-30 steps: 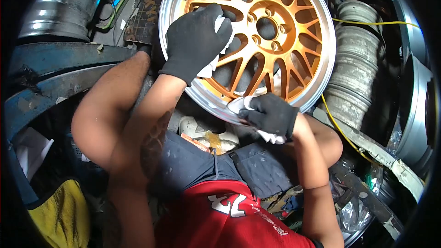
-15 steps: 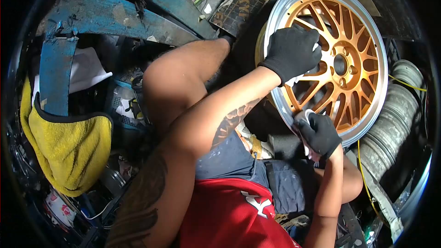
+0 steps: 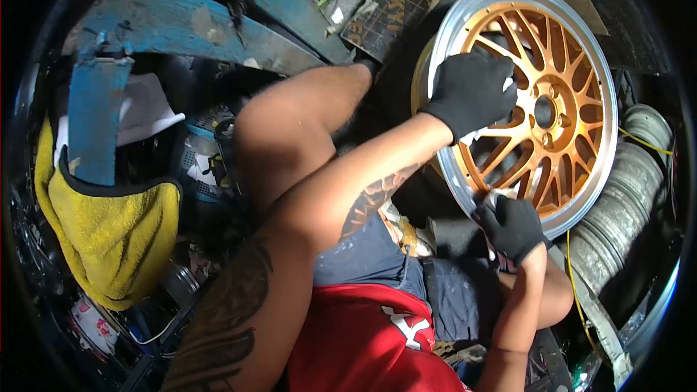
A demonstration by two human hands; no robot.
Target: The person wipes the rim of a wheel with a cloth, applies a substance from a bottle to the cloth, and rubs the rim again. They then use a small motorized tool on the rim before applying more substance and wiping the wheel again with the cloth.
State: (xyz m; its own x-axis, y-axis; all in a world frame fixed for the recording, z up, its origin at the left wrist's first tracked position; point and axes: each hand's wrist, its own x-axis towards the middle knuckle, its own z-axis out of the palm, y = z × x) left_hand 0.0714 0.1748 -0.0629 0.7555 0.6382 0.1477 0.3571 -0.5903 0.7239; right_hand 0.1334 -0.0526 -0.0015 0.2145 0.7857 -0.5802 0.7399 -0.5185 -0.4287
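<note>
A wheel rim [image 3: 563, 112] with gold spokes and a polished silver lip stands tilted before me on the right. My left hand [image 3: 475, 92], in a black glove, is closed at its left spokes, and bits of a white cloth [image 3: 472, 136] show around the fingers. Lower down, my gloved right hand [image 3: 514, 229] grips a pale, pinkish rag [image 3: 499, 194] against the rim's bottom left edge. Part of that rag hangs beneath the fingers. The gloves cover much of both cloths.
Blue metal beams [image 3: 196, 22] cross the upper left, with a yellow towel [image 3: 120, 239] hanging below. A dark printed board [image 3: 396, 11] lies behind the wheel. Grey ribbed metal cylinders [image 3: 617, 196] and a thin yellow cable [image 3: 576, 283] are at the right.
The whole view has shifted slightly, so everything sits a little lower and to the right. Both hands stay at nearly the same places on the wheel rim, still holding their cloths.
</note>
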